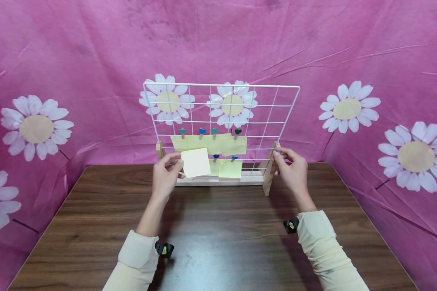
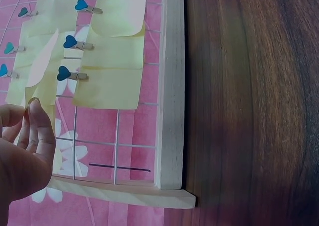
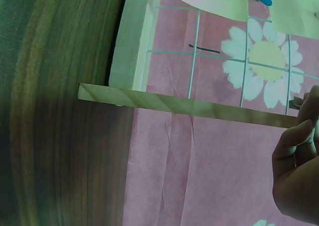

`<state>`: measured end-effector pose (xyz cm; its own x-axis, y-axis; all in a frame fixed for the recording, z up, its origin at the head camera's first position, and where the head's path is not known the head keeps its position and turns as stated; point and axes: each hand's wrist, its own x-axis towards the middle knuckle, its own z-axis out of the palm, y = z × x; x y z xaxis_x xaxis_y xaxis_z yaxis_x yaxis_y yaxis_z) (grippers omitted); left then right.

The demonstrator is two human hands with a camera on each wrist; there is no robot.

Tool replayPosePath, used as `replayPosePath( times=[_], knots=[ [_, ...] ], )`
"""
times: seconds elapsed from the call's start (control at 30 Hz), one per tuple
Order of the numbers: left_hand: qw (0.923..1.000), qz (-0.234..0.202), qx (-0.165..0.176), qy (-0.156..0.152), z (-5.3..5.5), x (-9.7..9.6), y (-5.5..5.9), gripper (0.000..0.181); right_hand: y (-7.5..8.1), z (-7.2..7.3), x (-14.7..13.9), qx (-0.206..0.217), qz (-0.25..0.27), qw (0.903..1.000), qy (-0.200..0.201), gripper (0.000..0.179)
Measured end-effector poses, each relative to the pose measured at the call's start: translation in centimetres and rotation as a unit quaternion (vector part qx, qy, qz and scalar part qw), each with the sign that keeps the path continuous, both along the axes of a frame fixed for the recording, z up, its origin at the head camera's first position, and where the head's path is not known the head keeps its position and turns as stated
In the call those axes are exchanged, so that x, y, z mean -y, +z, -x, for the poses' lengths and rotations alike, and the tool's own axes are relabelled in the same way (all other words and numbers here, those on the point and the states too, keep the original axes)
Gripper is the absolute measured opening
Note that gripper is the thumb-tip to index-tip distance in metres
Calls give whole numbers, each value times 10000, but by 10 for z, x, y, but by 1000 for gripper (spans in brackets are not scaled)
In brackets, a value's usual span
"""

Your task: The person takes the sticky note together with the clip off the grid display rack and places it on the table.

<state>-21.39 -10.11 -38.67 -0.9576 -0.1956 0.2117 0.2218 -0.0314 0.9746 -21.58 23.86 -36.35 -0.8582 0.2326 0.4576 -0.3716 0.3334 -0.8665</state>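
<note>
My left hand (image 1: 165,173) pinches a pale yellow sticky note (image 1: 195,163) by its edge, in front of a white wire grid (image 1: 222,105). Other yellow notes (image 1: 234,145) hang in two rows on the grid from small wooden clothespins with blue and green hearts (image 1: 202,131). At the grid's right side, my right hand (image 1: 293,167) is beside the upper end of the wooden upright (image 1: 268,178). In the right wrist view, its fingertips pinch a small wooden clothespin (image 3: 295,103), mostly hidden by the fingers.
The grid stands in a wooden base (image 1: 218,182) near the far edge of a dark wood table (image 1: 211,230). A pink cloth with white flowers (image 1: 94,81) hangs behind and at both sides.
</note>
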Motion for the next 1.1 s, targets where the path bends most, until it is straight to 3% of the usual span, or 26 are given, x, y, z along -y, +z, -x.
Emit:
replayPosePath(
  times=[0.23,0.47,1.1],
  knots=[
    [9999,65,123,33,-3,7,0,26,13,-15,7,30,-80,10000,2,21],
    [9995,126,226,200,-7,19,-1,27,10,-16,4,39,-29,10000,80,20],
    [9965,259,576,544,-16,51,-9,27,6,-19,-4,578,-197,9980,-163,15]
  ],
)
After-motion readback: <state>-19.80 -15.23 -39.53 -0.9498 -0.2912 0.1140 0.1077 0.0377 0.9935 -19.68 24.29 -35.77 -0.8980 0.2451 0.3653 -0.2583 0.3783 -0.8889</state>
